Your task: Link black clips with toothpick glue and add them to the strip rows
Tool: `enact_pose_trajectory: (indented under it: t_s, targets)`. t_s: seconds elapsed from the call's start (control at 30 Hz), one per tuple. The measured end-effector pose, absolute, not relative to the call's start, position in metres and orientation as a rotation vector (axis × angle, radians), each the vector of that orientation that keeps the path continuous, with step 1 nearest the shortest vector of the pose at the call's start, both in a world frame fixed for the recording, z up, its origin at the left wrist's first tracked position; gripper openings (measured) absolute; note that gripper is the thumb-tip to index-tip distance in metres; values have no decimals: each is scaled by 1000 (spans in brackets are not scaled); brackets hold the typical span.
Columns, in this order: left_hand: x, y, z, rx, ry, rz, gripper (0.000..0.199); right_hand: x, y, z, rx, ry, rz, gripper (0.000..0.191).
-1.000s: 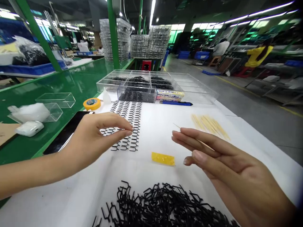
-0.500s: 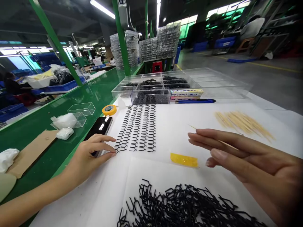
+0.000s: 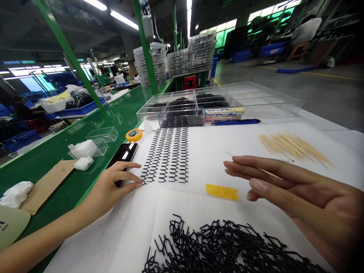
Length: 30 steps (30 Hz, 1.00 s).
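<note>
My left fingers (image 3: 133,185) sit close together, their tips touching the near end of the rows of black wire clips (image 3: 166,155) laid on a white sheet (image 3: 204,151). My right fingers (image 3: 250,167) stretch loosely along a thin wooden stick (image 3: 230,154); I can't tell if they grip it. The sheet covers a green bench (image 3: 113,110) in a factory hall. A clear compartment tray (image 3: 182,102) ahead holds more black clips, and a loose heap of black clips (image 3: 216,246) lies nearest me. My left hand (image 3: 113,185) rests low beside a black phone (image 3: 125,153); my right hand (image 3: 307,193) hovers over the sheet.
</note>
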<state>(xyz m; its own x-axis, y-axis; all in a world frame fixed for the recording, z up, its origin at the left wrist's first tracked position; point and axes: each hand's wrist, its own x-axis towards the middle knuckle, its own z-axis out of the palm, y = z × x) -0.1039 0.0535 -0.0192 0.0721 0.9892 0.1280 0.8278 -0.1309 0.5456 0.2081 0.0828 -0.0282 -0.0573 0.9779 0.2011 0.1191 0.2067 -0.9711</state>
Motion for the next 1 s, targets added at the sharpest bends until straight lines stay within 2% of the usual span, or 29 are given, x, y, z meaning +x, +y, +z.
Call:
enact_pose_trajectory:
  t_s: [0.43, 0.87, 1.0]
  targets:
    - [-106, 53, -17, 2063, 1797, 638, 15, 209, 85, -27, -1051, -1530, 1020, 28]
    - [-104, 51, -14, 2109, 1807, 690, 17, 205, 80, -22, -1159, -1421, 1083, 28]
    - [-87, 37, -7, 2244, 1630, 656, 15, 207, 79, -25, -1182, -1408, 1115, 31]
